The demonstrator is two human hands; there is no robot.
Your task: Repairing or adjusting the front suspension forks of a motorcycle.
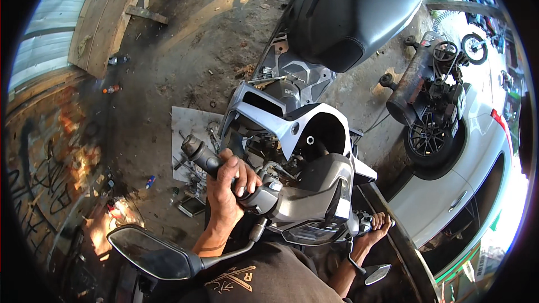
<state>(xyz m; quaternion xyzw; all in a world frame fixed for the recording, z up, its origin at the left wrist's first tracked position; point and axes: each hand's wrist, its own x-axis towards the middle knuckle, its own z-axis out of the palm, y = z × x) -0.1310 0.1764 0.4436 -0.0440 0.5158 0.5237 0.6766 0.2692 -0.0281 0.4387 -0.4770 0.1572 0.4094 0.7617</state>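
1. Two ends of the scooter handlebar (300, 206) are held, its axis sloping down rightward.
2. Black grip (205, 161) is wrapped by the left hand (225, 193), fingers curled.
3. Right end is clasped by the right hand (376, 230), likewise curled.

A motor scooter (329, 111) stands on the floor (196, 50), its black seat (359, 17) at the far end and its white front panel (273, 125) around exposed inner parts. Its handlebar (209, 163), ribbed black at the left end, slants under a grey-black cover (303, 197) with two mirrors (154, 252) on stalks.
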